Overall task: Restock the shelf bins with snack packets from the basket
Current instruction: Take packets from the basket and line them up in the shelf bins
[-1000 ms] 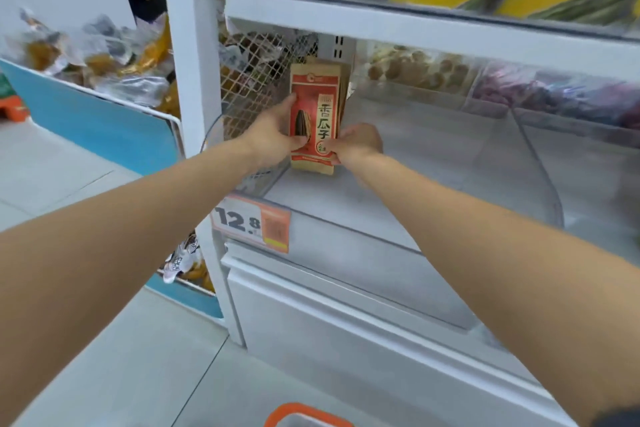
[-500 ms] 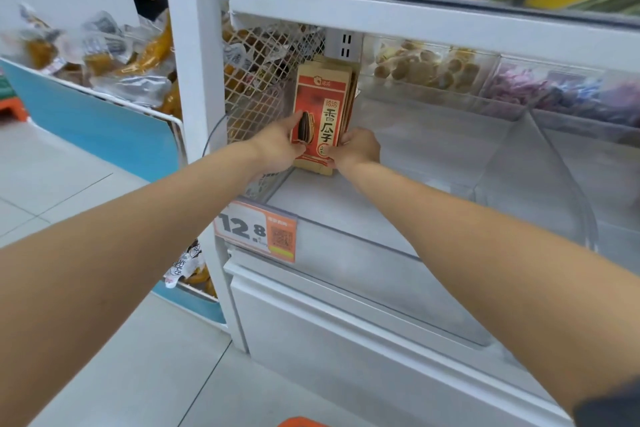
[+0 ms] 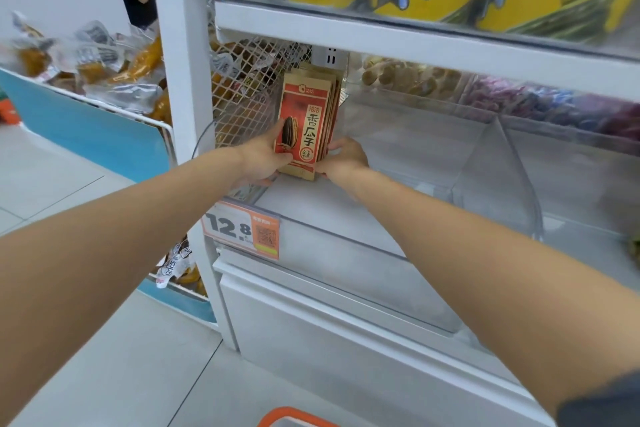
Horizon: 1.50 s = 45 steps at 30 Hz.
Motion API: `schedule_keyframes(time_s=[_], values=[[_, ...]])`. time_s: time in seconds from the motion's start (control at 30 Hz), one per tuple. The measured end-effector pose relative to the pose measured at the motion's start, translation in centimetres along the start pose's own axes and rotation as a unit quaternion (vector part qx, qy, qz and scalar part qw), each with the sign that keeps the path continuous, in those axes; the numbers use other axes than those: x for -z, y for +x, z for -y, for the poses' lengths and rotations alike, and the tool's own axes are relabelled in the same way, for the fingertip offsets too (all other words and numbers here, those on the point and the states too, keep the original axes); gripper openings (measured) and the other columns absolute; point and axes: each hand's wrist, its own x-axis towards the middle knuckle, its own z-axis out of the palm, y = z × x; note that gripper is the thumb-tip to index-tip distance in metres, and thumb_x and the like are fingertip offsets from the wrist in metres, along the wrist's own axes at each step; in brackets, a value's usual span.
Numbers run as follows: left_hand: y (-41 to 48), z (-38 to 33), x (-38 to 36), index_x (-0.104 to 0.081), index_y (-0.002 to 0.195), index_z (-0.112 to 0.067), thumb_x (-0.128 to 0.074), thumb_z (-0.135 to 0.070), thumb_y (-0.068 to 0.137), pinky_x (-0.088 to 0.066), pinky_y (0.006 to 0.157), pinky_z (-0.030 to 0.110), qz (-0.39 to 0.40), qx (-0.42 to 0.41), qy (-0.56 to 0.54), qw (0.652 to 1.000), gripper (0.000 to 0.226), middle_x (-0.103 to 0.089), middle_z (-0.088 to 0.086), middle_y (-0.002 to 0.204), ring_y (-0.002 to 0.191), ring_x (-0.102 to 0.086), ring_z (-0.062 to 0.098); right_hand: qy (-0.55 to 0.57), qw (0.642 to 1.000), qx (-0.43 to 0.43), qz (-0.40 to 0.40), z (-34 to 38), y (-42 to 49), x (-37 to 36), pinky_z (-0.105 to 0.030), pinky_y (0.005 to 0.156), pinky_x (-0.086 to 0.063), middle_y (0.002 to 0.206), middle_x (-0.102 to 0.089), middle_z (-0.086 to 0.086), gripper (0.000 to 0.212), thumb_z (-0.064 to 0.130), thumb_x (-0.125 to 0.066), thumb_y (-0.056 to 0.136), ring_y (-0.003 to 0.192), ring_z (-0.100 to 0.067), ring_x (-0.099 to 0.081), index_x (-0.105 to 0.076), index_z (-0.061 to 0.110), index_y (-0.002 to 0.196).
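Two hands hold one upright stack of sunflower seed packets (image 3: 306,121) at the left end of the clear shelf bin (image 3: 498,166), beside the mesh panel (image 3: 239,107). Left hand (image 3: 265,159) grips its left edge; right hand (image 3: 343,159) pinches the lower right corner. Advised: seat the bottom edges flat, square the stack against the mesh, then release. Count: perhaps four or five packets, edges unclear; one price tag (image 3: 242,229); one basket (image 3: 294,414).

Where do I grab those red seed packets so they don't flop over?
By the two long side edges, low down, coming from the front. The seed packets are flat, tall and stand upright in a stack, so squeezing both sides should keep them together, as the left hand and right hand do.
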Motion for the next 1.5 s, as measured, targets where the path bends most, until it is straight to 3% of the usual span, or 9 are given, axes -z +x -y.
schedule_keyframes(time_s=[0.17,0.3,0.43,0.5,0.7,0.83,1.1,1.33,1.5], values=[[-2.6,-1.7,-0.3,-0.019,0.151,-0.036,-0.044,-0.016,0.103,-0.049,0.084,0.032,0.010,0.008,-0.011,1.000,0.058,-0.058,0.002,0.131,0.106,-0.061,0.019,-0.027,0.999,0.042,0.004,1.4,-3.2,2.2,-0.031,0.082,-0.051,0.102,-0.064,-0.007,0.023,0.010,-0.073,0.081,0.100,-0.026,-0.063,-0.057,0.015,0.097],[-5.6,-3.2,-1.2,-0.040,0.144,-0.020,-0.052,-0.019,0.100,-0.052,0.090,0.037,-0.035,-0.001,0.041,0.999,0.046,-0.062,0.009,0.124,0.108,-0.062,0.023,-0.033,0.994,0.103,0.001,2.0,-7.1,4.0,-0.027,0.073,-0.047,0.085,-0.057,0.003,0.030,0.009,-0.073,0.082,0.084,-0.017,-0.057,-0.057,0.016,0.106],[-9.4,-5.3,-3.0,-0.059,0.091,-0.017,-0.067,-0.022,0.089,-0.042,0.070,0.026,-0.152,-0.064,0.098,0.981,0.010,-0.059,-0.001,0.079,0.069,-0.052,0.016,-0.050,0.982,0.174,-0.049,1.6,-12.2,6.4,-0.026,0.072,-0.046,0.077,-0.056,0.006,0.023,0.008,-0.073,0.081,0.070,-0.009,-0.052,-0.059,0.022,0.092],[-11.9,-6.2,-4.4,-0.053,0.073,-0.020,-0.069,-0.019,0.084,-0.037,0.061,0.024,-0.162,-0.086,0.087,0.979,0.019,-0.053,-0.006,0.068,0.061,-0.048,0.012,-0.063,0.976,0.199,-0.066,1.0,-15.2,7.5,-0.025,0.069,-0.045,0.072,-0.057,0.008,0.019,0.006,-0.070,0.081,0.062,-0.005,-0.049,-0.062,0.022,0.088],[-19.7,-5.5,-10.8,-0.051,0.064,-0.019,-0.070,-0.012,0.078,-0.036,0.048,0.019,-0.093,-0.084,0.060,0.990,0.025,-0.051,-0.003,0.056,0.053,-0.047,0.013,-0.068,0.989,0.133,-0.001,-4.7,-24.7,9.9,-0.025,0.060,-0.042,0.078,-0.061,0.005,0.018,0.009,-0.069,0.082,0.066,-0.018,-0.058,-0.061,0.023,0.090],[-23.0,-1.7,-15.8,-0.061,0.070,-0.013,-0.069,-0.010,0.080,-0.038,0.044,0.017,0.044,-0.030,0.093,0.994,0.014,-0.060,0.001,0.060,0.045,-0.053,0.005,-0.130,0.986,0.064,0.086,-11.2,-30.8,11.4,-0.016,0.060,-0.038,0.089,-0.062,0.005,0.018,0.011,-0.069,0.083,0.065,0.000,-0.052,-0.063,0.020,0.097],[-25.2,4.1,-23.3,-0.067,0.113,-0.012,-0.065,-0.020,0.090,-0.042,0.076,0.023,0.332,-0.023,0.399,0.854,0.024,-0.063,0.005,0.114,0.085,-0.053,0.015,-0.288,0.896,-0.116,0.317,-20.6,-37.8,12.6,-0.025,0.076,-0.040,0.107,-0.066,-0.003,0.023,0.027,-0.063,0.092,0.092,-0.014,-0.055,-0.069,0.011,0.106],[-25.8,4.0,-25.2,-0.065,0.111,-0.014,-0.060,-0.023,0.093,-0.040,0.076,0.023,0.358,-0.076,0.419,0.831,0.021,-0.058,-0.005,0.109,0.089,-0.053,0.013,-0.210,0.900,-0.174,0.340,-23.5,-38.9,11.1,-0.037,0.085,-0.052,0.092,-0.070,-0.006,0.017,0.024,-0.070,0.087,0.093,-0.023,-0.066,-0.067,0.007,0.085],[-25.3,3.4,-24.7,-0.054,0.073,-0.011,-0.054,-0.038,0.094,-0.042,0.061,0.031,0.239,-0.032,0.435,0.868,0.035,-0.055,0.000,0.073,0.063,-0.053,0.017,-0.187,0.930,-0.148,0.281,-21.0,-36.9,12.9,-0.028,0.070,-0.048,0.077,-0.062,0.004,0.013,0.020,-0.073,0.086,0.076,-0.014,-0.060,-0.064,0.013,0.081]])
